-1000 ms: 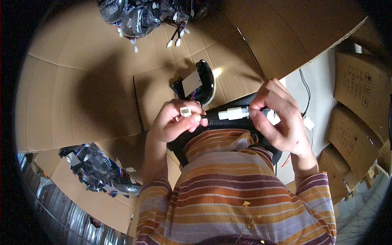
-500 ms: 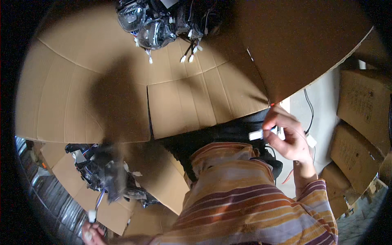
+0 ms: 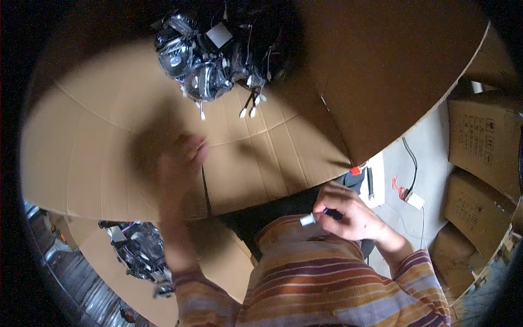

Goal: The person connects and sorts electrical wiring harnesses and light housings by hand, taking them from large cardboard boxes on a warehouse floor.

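Connector (image 3: 308, 219), white, is gripped between thumb and fingers of the right hand (image 3: 344, 213), just off the near edge of the cardboard (image 3: 283, 158). Judged light, stiff, smooth and slightly fragile; best held by its housing sides. Left hand (image 3: 188, 155), blurred over the cardboard's near-left part: state cannot be told.

Through my remote feed I see pale floor (image 3: 436, 144) on the right, bordered by brown cartons (image 3: 474, 204).
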Motion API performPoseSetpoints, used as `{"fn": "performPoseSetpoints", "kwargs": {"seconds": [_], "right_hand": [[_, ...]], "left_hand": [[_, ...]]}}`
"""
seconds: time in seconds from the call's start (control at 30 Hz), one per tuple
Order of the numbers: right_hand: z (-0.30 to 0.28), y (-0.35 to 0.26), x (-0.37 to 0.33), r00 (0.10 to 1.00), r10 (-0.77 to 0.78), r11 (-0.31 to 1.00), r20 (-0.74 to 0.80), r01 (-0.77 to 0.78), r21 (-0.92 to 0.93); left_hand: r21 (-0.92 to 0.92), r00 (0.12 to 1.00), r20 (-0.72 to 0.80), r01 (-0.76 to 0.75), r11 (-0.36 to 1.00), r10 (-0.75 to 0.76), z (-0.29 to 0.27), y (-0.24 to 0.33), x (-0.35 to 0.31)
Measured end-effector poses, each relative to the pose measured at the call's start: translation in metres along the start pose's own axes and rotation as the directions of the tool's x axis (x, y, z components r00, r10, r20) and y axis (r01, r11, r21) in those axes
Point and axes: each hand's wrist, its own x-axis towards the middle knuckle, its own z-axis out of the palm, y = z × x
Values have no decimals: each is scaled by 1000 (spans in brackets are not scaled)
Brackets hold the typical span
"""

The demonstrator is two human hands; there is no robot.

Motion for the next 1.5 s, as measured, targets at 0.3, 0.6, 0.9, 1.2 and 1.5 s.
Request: {"fn": "performPoseSetpoints", "kwargs": {"seconds": [0.3,0.6,0.9,1.2,1.5], "right_hand": [[-11,12,3,987,158,968,-13,-153,200],[-15,18,3,921,374,880,106,-389,274],[-15,17,14,919,367,882,146,-394,260],[-13,3,10,981,191,957,-14,-183,226],[-8,-11,-8,996,81,987,-41,-74,146]], "left_hand": [[-93,904,255,376,922,-343,174,-23,221],[190,921,-9,384,904,-389,242,-32,245],[-658,922,318,384,647,-223,133,7,260],[-957,769,257,288,42,586,23,43,184],[-790,620,315,-248,561,719,-21,75,90]]}}
